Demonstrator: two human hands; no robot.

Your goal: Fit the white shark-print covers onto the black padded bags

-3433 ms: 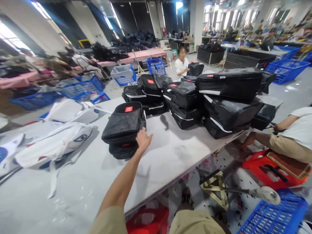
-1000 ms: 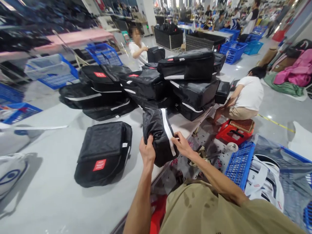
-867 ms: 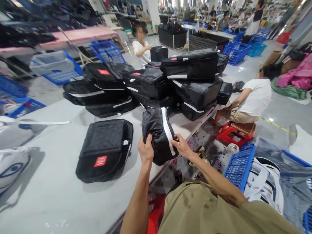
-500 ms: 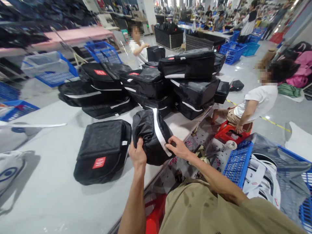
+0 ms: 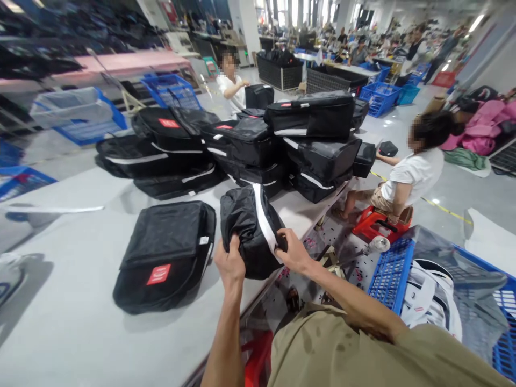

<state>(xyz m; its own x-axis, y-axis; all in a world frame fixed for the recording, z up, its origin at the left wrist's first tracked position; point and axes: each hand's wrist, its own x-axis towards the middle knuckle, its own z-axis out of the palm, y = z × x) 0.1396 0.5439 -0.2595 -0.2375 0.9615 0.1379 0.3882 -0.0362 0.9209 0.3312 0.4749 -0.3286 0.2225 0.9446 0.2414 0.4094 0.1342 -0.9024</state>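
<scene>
A crumpled black bag (image 5: 252, 236) with a white strip is held over the edge of the white table (image 5: 80, 344). My left hand (image 5: 230, 264) grips its near left side, the thumb on the black cloth. With bent fingers my right hand (image 5: 293, 250) pinches the right side of the bag by the lower end of the white strip. Left of my hands a black bag with a red label (image 5: 165, 258) lies flat on the table. Stacked black bags (image 5: 310, 118) stand just beyond the held bag.
One person (image 5: 411, 172) sits on a red stool at the right, and another (image 5: 234, 88) is behind the stacks. A blue basket (image 5: 391, 274) with white bags stands at the lower right. White bags (image 5: 10, 279) lie at the left table edge.
The view has shifted slightly. Both my hands keep their grip on the crumpled bag. The seated person at the right has stretched an arm toward the stacked bags.
</scene>
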